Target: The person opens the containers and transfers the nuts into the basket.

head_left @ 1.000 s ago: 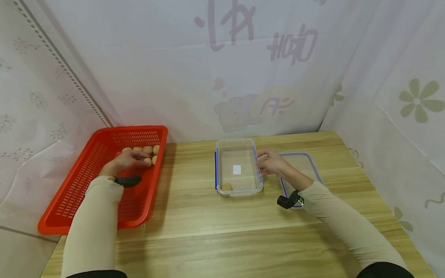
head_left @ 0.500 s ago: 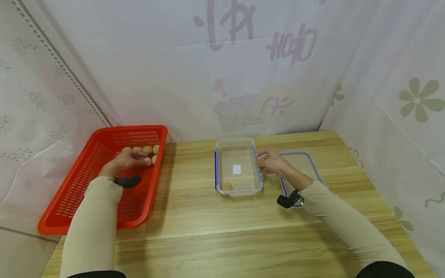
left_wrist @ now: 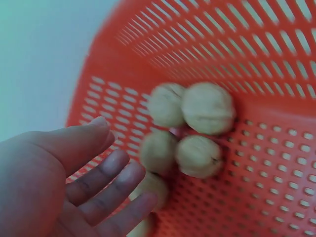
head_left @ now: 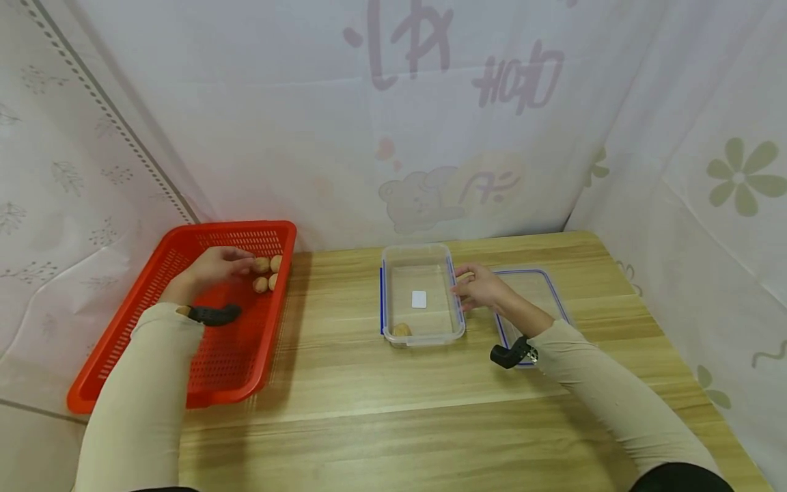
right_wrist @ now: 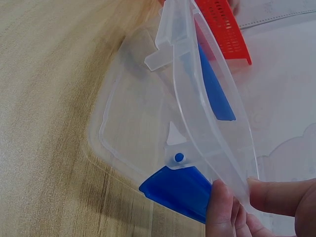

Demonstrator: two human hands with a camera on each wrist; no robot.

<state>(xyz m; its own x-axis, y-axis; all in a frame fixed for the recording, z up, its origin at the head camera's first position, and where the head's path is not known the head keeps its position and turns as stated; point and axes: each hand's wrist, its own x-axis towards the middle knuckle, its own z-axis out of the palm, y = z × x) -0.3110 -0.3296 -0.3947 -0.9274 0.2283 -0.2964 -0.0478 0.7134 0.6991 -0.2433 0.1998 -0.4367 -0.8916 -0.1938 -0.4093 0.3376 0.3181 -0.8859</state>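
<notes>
My left hand [head_left: 214, 268] is inside the red plastic basket [head_left: 284, 328], its fingers loosely bent with nothing between them. Several walnuts [left_wrist: 207, 108] lie bunched together in the basket just beyond the fingertips; the fingers overlap the nearest ones in the left wrist view. My right hand [head_left: 482, 287] pinches the right-hand rim of a clear plastic food container [head_left: 430, 339], thumb on one side and fingers on the other. A blue clip [right_wrist: 180, 192] hangs beside those fingers. One walnut [head_left: 402, 331] sits in the container's near left corner.
A clear lid [head_left: 531, 283] with a blue seal lies on the wooden table [head_left: 344, 410] right of the container, partly under my right forearm. Printed white curtains [head_left: 307, 137] enclose the table at the back and sides.
My left hand has drawn back to the left and slightly away from me, off the nearer walnut, which now shows fully. The right hand and the container have stayed put.
</notes>
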